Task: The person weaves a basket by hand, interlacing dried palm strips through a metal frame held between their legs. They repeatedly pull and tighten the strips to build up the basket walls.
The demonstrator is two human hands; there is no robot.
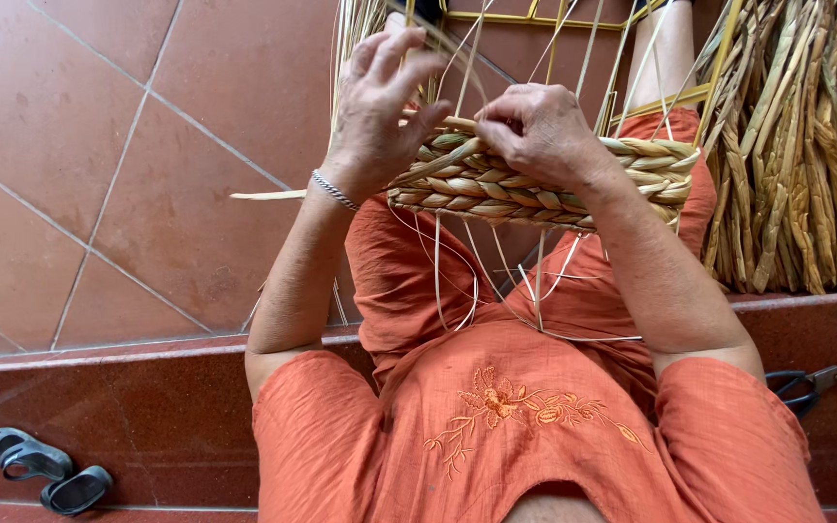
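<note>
At the bottom left a pair of dark sandals lies on the red step, beside the terracotta tiled floor. The left hand, a silver bracelet at its wrist, is raised with fingers spread and loosely curled; its fingertips touch thin pale strands near the left end of the woven band, and I cannot tell whether they actually pinch one. The band, plaited from thick dried straw, stretches across the person's lap on a yellow wire frame, whose upper part is cut off by the picture's top edge. The right hand rests on the band's upper edge, fingers bent and pressing into the weave; its fingertips are hidden behind the knuckles. Loose strands dangle below over the orange clothing. Further right stands a bundle of dried stalks, partly cropped. At the far right edge, scissors lie half out of view.
</note>
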